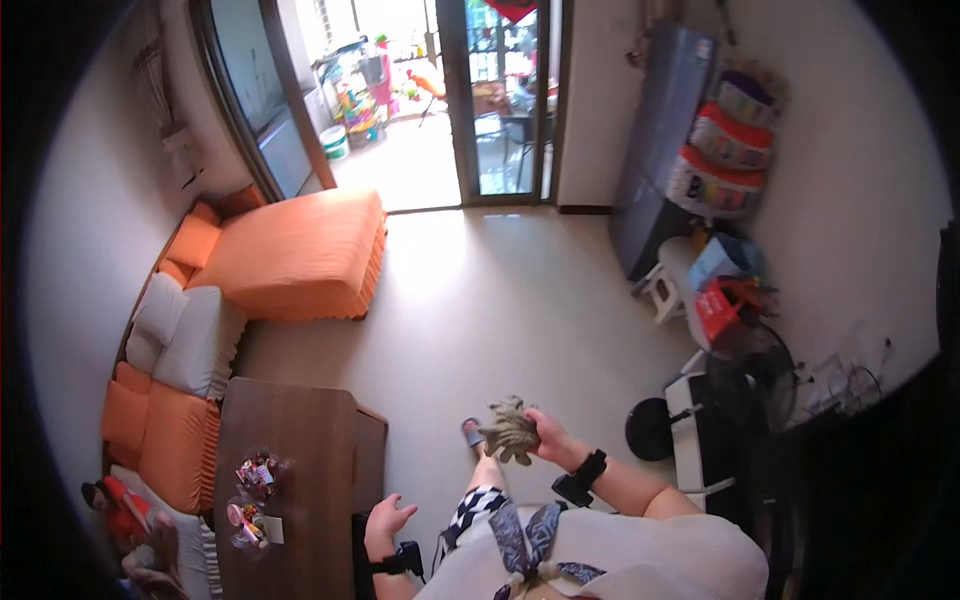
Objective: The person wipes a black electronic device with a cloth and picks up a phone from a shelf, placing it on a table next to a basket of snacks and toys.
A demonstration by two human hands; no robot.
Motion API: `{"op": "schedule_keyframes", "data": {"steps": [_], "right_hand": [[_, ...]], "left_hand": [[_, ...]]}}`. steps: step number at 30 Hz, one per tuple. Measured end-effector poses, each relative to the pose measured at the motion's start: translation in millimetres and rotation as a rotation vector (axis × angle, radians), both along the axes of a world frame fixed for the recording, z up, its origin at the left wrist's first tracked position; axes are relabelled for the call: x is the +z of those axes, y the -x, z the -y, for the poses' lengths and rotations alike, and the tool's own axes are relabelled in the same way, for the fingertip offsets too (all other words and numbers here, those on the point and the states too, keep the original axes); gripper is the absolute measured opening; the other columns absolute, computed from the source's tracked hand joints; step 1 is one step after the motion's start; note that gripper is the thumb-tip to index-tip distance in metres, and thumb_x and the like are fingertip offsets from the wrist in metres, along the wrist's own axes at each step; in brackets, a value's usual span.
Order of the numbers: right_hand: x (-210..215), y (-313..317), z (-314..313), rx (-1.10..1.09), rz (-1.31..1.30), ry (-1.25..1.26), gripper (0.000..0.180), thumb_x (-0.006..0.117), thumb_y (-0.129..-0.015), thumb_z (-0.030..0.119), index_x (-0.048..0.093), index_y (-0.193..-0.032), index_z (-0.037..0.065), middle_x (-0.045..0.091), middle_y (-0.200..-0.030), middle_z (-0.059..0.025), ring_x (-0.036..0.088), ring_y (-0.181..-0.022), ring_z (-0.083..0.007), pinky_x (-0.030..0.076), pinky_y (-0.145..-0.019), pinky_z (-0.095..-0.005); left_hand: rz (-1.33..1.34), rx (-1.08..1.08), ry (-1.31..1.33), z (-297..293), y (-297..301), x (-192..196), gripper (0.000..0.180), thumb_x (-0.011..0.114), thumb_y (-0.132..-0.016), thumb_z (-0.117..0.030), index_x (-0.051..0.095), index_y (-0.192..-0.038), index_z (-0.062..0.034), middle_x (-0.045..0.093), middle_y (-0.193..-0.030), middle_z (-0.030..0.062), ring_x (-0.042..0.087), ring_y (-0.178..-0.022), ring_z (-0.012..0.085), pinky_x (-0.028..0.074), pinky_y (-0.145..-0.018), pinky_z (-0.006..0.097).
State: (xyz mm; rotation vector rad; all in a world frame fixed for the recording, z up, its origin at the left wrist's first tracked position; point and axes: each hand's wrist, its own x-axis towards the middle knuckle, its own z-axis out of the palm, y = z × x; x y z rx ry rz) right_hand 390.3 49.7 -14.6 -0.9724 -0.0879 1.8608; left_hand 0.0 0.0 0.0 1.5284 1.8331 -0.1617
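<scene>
My right hand (545, 436) is closed on a bunched, grey-beige soft thing with finger-like lobes (512, 430), perhaps cloth or gloves; its exact kind cannot be made out. The bunch hangs in front of my body, over the tiled floor and beside my slippered foot (473, 432). Lower down, my left hand (388, 516) is empty, its thumb and fingers apart. It is near the right side of the brown wooden table (300, 430), and I see no contact between them. Dark bands with small boxes circle both wrists.
On the table stand bowls of packaged small items (258, 473). Along the left wall runs an orange and grey sofa (180, 440), with a person in red (125, 515) seated. A fridge (665, 140), white stool (660, 293) and fan (750, 375) line the right. An open sliding door (460, 120) is ahead.
</scene>
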Motion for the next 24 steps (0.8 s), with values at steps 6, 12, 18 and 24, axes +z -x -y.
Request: {"op": "schedule_keyframes", "data": {"steps": [6,12,18,24], "right_hand": [[7,-7,-212,0.051,-0.120,-0.032,0.041,0.029,-0.100,0.023,0.055,-0.122,0.000,0.065,-0.114,-0.0170,0.066,-0.101,-0.0303,0.055,-0.088,-0.0463],[12,-49,-370,-0.082,-0.009,0.045,0.042,0.032,-0.101,0.027,0.056,-0.122,0.000,0.066,-0.113,-0.0164,0.066,-0.101,-0.0308,0.054,-0.090,-0.0476],[-21,-115,-545,-0.383,0.034,0.198,0.040,0.034,-0.099,0.030,0.060,-0.112,0.002,0.067,-0.104,-0.0156,0.067,-0.092,-0.0289,0.056,-0.081,-0.0450],[-38,-138,-755,-0.233,-0.150,0.084,0.037,0.032,-0.099,0.027,0.059,-0.103,0.003,0.066,-0.091,-0.0126,0.065,-0.079,-0.0272,0.056,-0.070,-0.0424]], "left_hand": [[0.031,-0.049,-0.064,-238,-4,-13,0.053,0.071,-0.083,-0.041,0.063,-0.120,-0.0045,0.067,-0.115,0.0181,0.065,-0.106,0.0300,0.052,-0.090,0.038],[-0.151,-0.368,-0.176,-485,-91,43,0.060,0.071,-0.082,-0.046,0.059,-0.125,-0.0060,0.065,-0.117,0.0210,0.059,-0.113,0.0362,0.048,-0.096,0.045],[0.188,-0.502,-0.163,-692,-183,57,0.060,0.068,-0.085,-0.047,0.057,-0.131,-0.0095,0.063,-0.122,0.0202,0.058,-0.117,0.0353,0.047,-0.098,0.043],[0.053,-0.380,-0.033,-843,-185,39,0.064,0.068,-0.085,-0.047,0.056,-0.133,-0.0074,0.062,-0.124,0.0216,0.057,-0.119,0.0358,0.046,-0.100,0.043]]}}
